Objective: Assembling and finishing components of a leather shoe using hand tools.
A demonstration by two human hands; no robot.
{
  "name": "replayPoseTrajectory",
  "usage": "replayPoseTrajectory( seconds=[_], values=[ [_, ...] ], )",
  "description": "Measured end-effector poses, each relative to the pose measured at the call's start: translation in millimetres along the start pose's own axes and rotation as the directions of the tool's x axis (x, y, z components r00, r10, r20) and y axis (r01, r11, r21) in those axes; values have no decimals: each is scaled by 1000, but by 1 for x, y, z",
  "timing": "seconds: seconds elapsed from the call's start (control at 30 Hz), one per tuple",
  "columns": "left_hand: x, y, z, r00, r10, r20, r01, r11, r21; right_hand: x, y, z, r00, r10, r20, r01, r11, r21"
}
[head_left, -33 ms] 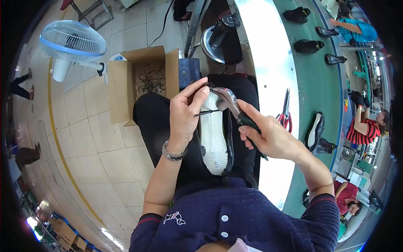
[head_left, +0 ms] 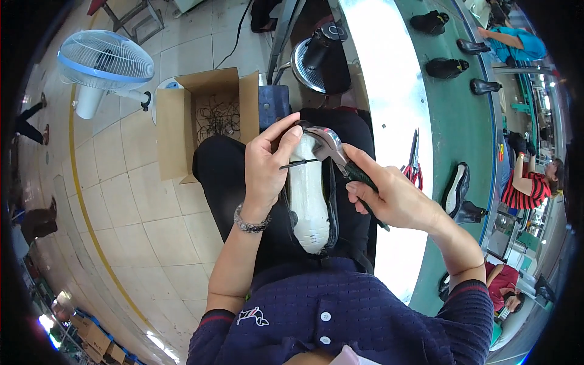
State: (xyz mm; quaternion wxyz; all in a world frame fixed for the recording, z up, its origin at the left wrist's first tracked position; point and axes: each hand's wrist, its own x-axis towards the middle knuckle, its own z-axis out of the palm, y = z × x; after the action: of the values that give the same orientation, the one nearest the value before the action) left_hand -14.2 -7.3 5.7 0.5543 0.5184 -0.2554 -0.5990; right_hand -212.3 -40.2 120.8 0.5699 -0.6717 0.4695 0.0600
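Observation:
A black shoe upper on a last, with its white sole side point(head_left: 310, 210) facing up, lies on my lap between my thighs. My left hand point(head_left: 267, 159) is closed on the far end of the shoe, thumb and index finger pinching the black edge there. In my right hand point(head_left: 389, 188) are lasting pincers point(head_left: 331, 149) with a metal head and dark green handles. Their jaws meet the black edge beside my left thumb; whether they bite on it I cannot make out. A thin black cord point(head_left: 298, 163) crosses the white surface just below.
An open cardboard box point(head_left: 167, 134) of tangled black cord stands ahead on the left, beside a fan point(head_left: 104, 58). At right, a white bench edge point(head_left: 395, 91) holds red-handled scissors point(head_left: 414, 164). Beyond it, a green conveyor point(head_left: 447, 115) carries several black shoes; people work past it.

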Motion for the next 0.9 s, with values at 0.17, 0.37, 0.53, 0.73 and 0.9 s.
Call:
replayPoseTrajectory(
  seconds=[0.17,0.37,0.53,0.73,0.9],
  values=[
    [-1,-2,-5,993,120,-11,-115,972,203,-6,-32,-13,966,-238,-98,175,886,-429],
    [3,-6,-9,981,188,56,-196,942,274,36,0,25,901,-318,-296,103,818,-566],
    [0,-2,-13,979,182,93,-201,939,280,20,-8,15,780,-543,-312,271,742,-613],
    [11,-10,-14,973,210,94,-227,946,231,38,5,16,876,-396,-276,151,768,-623],
    [3,2,-14,982,158,102,-177,960,214,29,-6,22,711,-589,-384,335,764,-551]
  ],
)
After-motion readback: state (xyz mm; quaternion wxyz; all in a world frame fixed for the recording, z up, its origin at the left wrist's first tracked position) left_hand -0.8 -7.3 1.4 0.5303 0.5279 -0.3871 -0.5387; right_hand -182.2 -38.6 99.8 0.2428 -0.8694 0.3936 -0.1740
